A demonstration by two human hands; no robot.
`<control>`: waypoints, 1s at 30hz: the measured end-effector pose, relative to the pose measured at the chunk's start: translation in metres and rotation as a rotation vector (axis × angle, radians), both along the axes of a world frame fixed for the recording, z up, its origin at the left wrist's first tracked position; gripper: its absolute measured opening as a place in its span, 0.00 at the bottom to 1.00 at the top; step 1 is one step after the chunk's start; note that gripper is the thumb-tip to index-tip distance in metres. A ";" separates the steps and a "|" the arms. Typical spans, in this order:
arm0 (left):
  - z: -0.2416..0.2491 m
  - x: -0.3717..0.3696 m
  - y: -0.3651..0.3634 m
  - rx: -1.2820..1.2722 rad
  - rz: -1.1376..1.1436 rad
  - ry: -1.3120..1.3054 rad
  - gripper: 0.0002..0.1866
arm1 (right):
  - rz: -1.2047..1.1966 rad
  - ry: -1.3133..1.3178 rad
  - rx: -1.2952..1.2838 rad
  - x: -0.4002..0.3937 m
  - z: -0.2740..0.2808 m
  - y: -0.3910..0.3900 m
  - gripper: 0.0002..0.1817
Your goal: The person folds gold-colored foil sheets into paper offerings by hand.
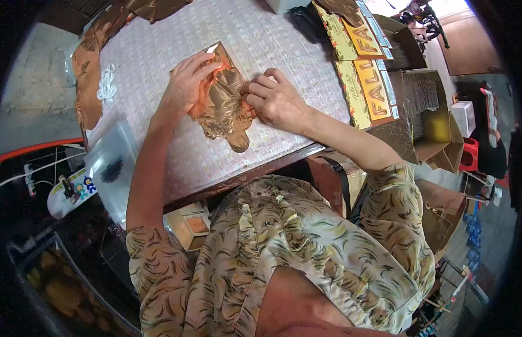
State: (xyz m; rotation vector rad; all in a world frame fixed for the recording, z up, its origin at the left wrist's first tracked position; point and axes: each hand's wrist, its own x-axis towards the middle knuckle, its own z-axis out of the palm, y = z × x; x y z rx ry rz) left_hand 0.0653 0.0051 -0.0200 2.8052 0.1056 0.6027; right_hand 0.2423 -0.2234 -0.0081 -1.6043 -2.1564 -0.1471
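A folded, deflated bronze foil balloon (223, 95) lies on the table in front of me, with a rounded tab at its near end and an orange sheen along its left side. My left hand (185, 84) rests over its left edge, fingers stretched out across the foil. On the opposite side, the curled fingers of my right hand (276, 102) pinch the balloon's right edge. The right fingertips are partly hidden against the crinkled foil.
More bronze foil (90, 84) hangs over the table's left edge beside a bundle of white cord (107, 84). Printed FALL packages (372, 92) lie at the right edge, next to open cardboard boxes (435, 118). A translucent plastic bin (112, 168) stands at lower left.
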 end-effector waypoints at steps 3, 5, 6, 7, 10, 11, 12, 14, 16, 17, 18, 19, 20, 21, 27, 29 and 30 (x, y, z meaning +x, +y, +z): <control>-0.010 0.000 0.004 0.030 0.022 -0.001 0.24 | -0.064 0.078 -0.149 -0.004 0.017 -0.002 0.18; -0.015 0.001 0.007 0.014 0.024 -0.013 0.24 | -0.114 0.147 -0.279 -0.006 0.027 0.004 0.19; -0.016 0.001 0.008 0.002 0.017 -0.022 0.25 | -0.184 0.378 -0.174 -0.011 0.031 0.011 0.22; -0.016 0.001 0.007 0.000 0.019 -0.024 0.25 | -0.256 0.608 -0.065 -0.016 0.031 0.019 0.26; -0.016 0.001 0.007 0.015 0.029 -0.024 0.25 | -0.352 0.435 -0.072 -0.032 0.003 0.053 0.34; -0.017 0.000 0.007 0.015 0.025 -0.037 0.26 | -0.387 0.342 -0.036 -0.037 -0.007 0.062 0.36; -0.016 0.000 0.007 0.016 0.023 -0.051 0.27 | -0.368 0.306 -0.059 -0.041 -0.014 0.068 0.39; -0.016 -0.001 0.006 -0.023 0.035 -0.061 0.27 | -0.359 0.317 -0.074 -0.046 -0.028 0.070 0.40; -0.013 -0.001 0.003 -0.070 0.055 -0.070 0.26 | -0.355 0.312 -0.069 -0.050 -0.031 0.069 0.40; -0.012 -0.001 0.002 -0.222 0.085 -0.038 0.24 | -0.335 0.306 -0.079 -0.051 -0.032 0.068 0.40; -0.008 -0.003 0.004 -0.373 0.115 -0.011 0.22 | -0.342 0.281 -0.084 -0.051 -0.031 0.067 0.40; -0.002 -0.008 0.009 -0.381 0.137 -0.019 0.22 | -0.350 0.258 -0.089 -0.050 -0.030 0.066 0.40; 0.004 -0.013 0.015 -0.509 0.194 -0.048 0.20 | -0.344 0.224 -0.102 -0.050 -0.030 0.066 0.40; 0.008 -0.018 0.021 -0.635 0.251 -0.079 0.19 | -0.322 0.218 -0.111 -0.049 -0.029 0.066 0.40; 0.004 -0.075 0.062 -0.672 0.313 -0.054 0.17 | -0.343 0.114 -0.082 -0.051 -0.029 0.067 0.38; 0.002 -0.081 0.058 -0.558 0.240 -0.038 0.21 | -0.332 0.100 -0.097 -0.049 -0.030 0.067 0.38; 0.002 -0.081 0.054 -0.562 0.248 -0.042 0.21 | -0.335 0.102 -0.113 -0.049 -0.029 0.067 0.39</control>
